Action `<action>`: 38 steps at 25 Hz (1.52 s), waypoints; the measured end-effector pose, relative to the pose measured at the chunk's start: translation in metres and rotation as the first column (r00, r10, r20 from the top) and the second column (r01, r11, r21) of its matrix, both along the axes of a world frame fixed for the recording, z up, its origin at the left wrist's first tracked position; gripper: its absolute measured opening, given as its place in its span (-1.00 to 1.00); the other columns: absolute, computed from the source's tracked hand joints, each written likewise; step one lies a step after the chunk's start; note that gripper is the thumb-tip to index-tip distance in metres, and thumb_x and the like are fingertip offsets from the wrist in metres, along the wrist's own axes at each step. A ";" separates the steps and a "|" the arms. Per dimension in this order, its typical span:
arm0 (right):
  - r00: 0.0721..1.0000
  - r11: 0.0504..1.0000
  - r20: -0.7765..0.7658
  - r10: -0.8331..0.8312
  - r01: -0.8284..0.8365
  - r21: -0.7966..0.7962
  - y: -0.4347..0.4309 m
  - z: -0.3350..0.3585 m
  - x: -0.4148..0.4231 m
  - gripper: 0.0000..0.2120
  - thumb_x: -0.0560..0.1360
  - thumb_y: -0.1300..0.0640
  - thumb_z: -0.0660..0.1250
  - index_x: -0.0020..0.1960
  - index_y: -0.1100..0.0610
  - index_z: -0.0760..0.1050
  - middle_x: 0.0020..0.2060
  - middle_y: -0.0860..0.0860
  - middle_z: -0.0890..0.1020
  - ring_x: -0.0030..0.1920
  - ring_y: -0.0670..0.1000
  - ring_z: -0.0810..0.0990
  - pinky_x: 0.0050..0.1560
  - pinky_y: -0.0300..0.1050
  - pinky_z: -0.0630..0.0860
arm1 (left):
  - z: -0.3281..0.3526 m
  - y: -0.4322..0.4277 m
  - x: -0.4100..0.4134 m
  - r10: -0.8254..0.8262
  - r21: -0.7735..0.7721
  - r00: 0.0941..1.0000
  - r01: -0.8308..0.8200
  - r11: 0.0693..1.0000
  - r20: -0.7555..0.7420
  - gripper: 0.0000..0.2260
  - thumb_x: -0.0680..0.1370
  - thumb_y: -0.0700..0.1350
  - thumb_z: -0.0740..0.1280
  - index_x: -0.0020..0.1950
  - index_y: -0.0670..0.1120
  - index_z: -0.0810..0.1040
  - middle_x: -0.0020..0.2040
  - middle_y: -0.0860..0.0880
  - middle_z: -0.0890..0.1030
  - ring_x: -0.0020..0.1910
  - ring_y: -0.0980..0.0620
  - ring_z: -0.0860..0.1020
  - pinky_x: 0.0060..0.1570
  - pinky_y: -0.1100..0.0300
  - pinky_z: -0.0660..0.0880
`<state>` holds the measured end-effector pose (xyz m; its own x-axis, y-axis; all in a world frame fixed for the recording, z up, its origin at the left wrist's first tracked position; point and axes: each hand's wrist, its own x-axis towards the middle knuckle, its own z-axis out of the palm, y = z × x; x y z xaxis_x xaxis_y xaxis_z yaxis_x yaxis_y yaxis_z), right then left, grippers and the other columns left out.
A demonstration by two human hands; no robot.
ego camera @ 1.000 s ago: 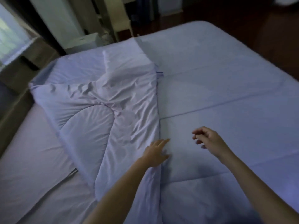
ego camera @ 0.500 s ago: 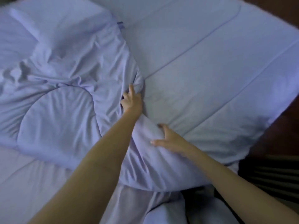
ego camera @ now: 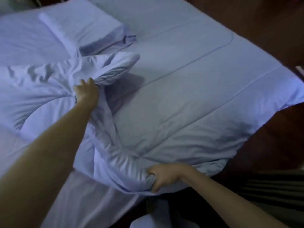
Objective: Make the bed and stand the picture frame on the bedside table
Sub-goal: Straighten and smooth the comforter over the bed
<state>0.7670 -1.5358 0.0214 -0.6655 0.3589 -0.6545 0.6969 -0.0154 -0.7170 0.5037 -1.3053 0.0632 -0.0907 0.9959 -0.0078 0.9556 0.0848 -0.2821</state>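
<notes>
Showing at lower left a pale lilac flat bed sheet (ego camera: 92, 204), lying bare on the mattress beside the turned-back cover.

Showing at upper left a rectangular pillow in a pale lilac case (ego camera: 82, 25), lying at the head of the bed, its dark-trimmed open end pointing right.

Showing across the bed a pale lilac quilted cotton duvet (ego camera: 189, 104): the left part lying folded back and heavily creased just below the pillow, the right part lying flat with long stitched lines running across it, the far right corner draping over the mattress edge.

Gripping a gathered bunch of the creased fold with the left hand (ego camera: 86, 93), arm reaching in from lower left, fingers curling tightly into the cloth, the fold lifting slightly off the flat part and casting a shadow there.

Gripping the near edge of the duvet with the right hand (ego camera: 164, 177) at the lower middle, fingers closing round the rolled hem in a fist, well apart from the left hand.

Showing at right a dark reddish-brown wooden floor (ego camera: 271, 145).

Showing at lower right a dark striped fabric (ego camera: 271, 186), too dim for identifying.
</notes>
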 end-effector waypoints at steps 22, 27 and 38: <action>0.907 0.848 0.311 0.283 -0.388 0.360 -0.117 -0.073 -0.141 -0.42 0.50 0.07 0.25 0.49 0.07 0.19 0.44 0.15 0.31 0.40 0.16 0.33 0.39 0.00 0.29 | -0.100 -0.548 -0.200 0.887 -0.375 0.014 -0.903 0.210 0.462 -0.58 0.46 0.01 0.30 0.23 -0.21 0.47 0.36 -0.32 0.29 0.28 -0.36 0.35 0.29 -0.15 0.35; 0.990 0.837 0.138 -0.020 -0.059 0.543 -0.093 -0.066 -0.247 -0.44 0.45 0.08 0.28 0.42 0.16 0.31 0.39 0.17 0.38 0.38 0.15 0.37 0.39 -0.04 0.29 | -0.074 -0.480 -0.272 0.693 0.010 0.431 -0.853 0.522 0.578 -0.59 0.48 -0.03 0.31 0.30 -0.14 0.46 0.49 -0.24 0.18 0.40 -0.29 0.25 0.42 -0.22 0.12; 0.920 0.777 0.332 0.209 -0.362 0.515 -0.131 -0.077 -0.450 -0.35 0.47 -0.05 0.26 0.50 -0.09 0.10 0.56 0.00 -0.03 0.54 0.10 -0.01 0.47 0.18 0.11 | -0.105 -0.512 -0.429 0.768 -0.553 0.637 -0.665 0.503 -0.067 -0.25 0.43 -0.07 0.38 0.52 -0.06 0.06 0.48 -0.23 0.26 0.42 -0.24 0.31 0.13 -0.15 0.49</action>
